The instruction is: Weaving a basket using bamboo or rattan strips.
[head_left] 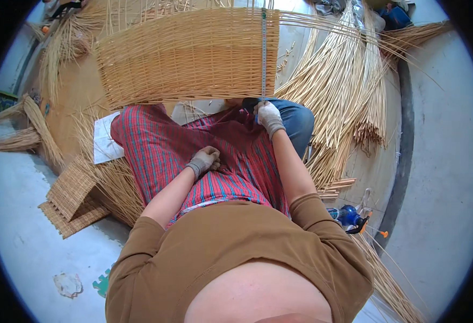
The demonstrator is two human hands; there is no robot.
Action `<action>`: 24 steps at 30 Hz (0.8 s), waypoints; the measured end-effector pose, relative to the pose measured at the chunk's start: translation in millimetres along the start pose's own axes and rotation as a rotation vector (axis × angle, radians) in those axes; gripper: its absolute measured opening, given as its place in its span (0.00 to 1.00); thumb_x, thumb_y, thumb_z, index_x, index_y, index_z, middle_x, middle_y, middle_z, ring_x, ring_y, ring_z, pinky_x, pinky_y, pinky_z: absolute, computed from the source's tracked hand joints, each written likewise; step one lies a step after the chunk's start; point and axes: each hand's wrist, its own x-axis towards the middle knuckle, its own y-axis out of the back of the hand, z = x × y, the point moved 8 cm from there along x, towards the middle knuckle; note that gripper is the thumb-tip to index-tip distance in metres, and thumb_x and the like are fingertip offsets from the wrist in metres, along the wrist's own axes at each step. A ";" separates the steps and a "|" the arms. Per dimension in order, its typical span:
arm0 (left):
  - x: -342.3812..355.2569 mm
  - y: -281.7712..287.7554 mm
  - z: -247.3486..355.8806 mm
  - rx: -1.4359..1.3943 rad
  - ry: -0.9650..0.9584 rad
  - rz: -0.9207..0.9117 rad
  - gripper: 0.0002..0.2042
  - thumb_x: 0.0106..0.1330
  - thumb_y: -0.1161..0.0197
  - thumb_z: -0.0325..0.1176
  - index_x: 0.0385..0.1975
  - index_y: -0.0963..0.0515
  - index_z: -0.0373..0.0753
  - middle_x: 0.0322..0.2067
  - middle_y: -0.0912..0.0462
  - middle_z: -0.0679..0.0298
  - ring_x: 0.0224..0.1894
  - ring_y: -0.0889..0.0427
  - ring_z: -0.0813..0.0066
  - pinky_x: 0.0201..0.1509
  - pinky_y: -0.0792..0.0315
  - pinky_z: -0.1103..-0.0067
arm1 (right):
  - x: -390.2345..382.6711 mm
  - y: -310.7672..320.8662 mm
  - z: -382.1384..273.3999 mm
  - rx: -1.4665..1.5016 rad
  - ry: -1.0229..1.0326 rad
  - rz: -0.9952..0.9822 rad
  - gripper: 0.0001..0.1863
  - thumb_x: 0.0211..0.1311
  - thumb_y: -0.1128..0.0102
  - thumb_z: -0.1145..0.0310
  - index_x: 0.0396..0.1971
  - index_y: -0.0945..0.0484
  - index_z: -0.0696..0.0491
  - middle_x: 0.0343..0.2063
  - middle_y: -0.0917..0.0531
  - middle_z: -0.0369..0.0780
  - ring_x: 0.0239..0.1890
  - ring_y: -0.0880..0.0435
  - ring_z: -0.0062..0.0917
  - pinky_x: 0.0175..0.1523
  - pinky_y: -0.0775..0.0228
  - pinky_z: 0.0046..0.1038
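Gloved right hand [269, 117], closed on lower end of grey measuring tape [264, 54] running straight up tan woven wicker panel [185, 56]; gloved left hand [205, 160] fisted, empty, farther back on lap.

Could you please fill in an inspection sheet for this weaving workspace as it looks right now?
Surface: pale concrete floor with a brown mat under the work.
Job's things: half-woven tan wicker panel, upright; a measuring tape runs down its right side.
Clutter: loose straw-coloured reed bundles, small woven mats, white paper sheet, blue bottle.
Grippers: left gloved hand fisted on the striped red apron; right gloved hand at the tape's lower end.
Cables: nothing seen.
Surroundings: dark curved rim, grey floor beyond.
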 end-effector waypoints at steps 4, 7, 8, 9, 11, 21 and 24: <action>3.4 -4.6 4.5 -0.020 -0.034 -0.044 0.12 0.78 0.42 0.37 0.54 0.25 0.39 0.38 0.16 0.57 0.30 0.15 0.67 0.35 0.17 0.71 | -0.8 5.9 -21.4 -0.623 0.255 0.009 0.15 0.72 0.49 0.62 0.43 0.17 0.55 0.40 0.11 0.48 0.43 0.12 0.40 0.49 0.20 0.38; -1.6 -7.9 19.7 0.300 -0.191 -0.011 0.12 0.75 0.40 0.38 0.52 0.22 0.40 0.36 0.14 0.59 0.30 0.13 0.66 0.39 0.16 0.70 | -12.3 -8.6 -37.4 -1.122 0.560 -0.117 0.16 0.66 0.48 0.65 0.46 0.13 0.49 0.46 0.11 0.46 0.49 0.13 0.41 0.54 0.21 0.41; -4.4 -7.6 24.6 0.416 -0.228 0.044 0.12 0.74 0.40 0.39 0.51 0.20 0.41 0.35 0.13 0.60 0.30 0.13 0.67 0.41 0.16 0.70 | -27.4 -10.3 -49.8 -1.031 0.811 -0.170 0.18 0.67 0.49 0.65 0.49 0.13 0.48 0.45 0.11 0.46 0.46 0.11 0.38 0.53 0.20 0.40; -5.9 -8.1 26.0 0.464 -0.212 0.094 0.12 0.72 0.39 0.39 0.50 0.19 0.41 0.35 0.12 0.62 0.29 0.12 0.68 0.43 0.17 0.71 | -38.8 -12.5 -61.1 -1.038 1.011 -0.132 0.18 0.67 0.48 0.66 0.50 0.13 0.48 0.45 0.11 0.46 0.45 0.11 0.38 0.52 0.20 0.39; -4.8 -11.2 21.8 0.265 -0.104 0.101 0.14 0.71 0.40 0.39 0.50 0.17 0.41 0.32 0.11 0.61 0.29 0.11 0.67 0.45 0.17 0.68 | -8.0 9.1 -18.3 0.426 0.014 -0.355 0.13 0.69 0.51 0.68 0.34 0.17 0.56 0.28 0.15 0.44 0.26 0.17 0.32 0.32 0.24 0.34; -14.6 -30.5 38.8 0.477 -0.247 0.046 0.15 0.67 0.40 0.43 0.47 0.17 0.44 0.42 0.12 0.56 0.46 0.13 0.59 0.53 0.20 0.66 | 0.3 22.0 3.1 0.358 -0.007 -0.071 0.11 0.76 0.53 0.64 0.38 0.26 0.55 0.24 0.23 0.39 0.23 0.24 0.27 0.27 0.29 0.27; -14.5 -32.4 39.6 0.502 -0.250 0.034 0.16 0.65 0.38 0.44 0.48 0.16 0.45 0.45 0.11 0.56 0.52 0.13 0.55 0.59 0.22 0.64 | 3.8 22.1 6.3 0.363 -0.018 -0.040 0.12 0.77 0.54 0.63 0.38 0.27 0.55 0.24 0.23 0.39 0.23 0.24 0.27 0.27 0.29 0.28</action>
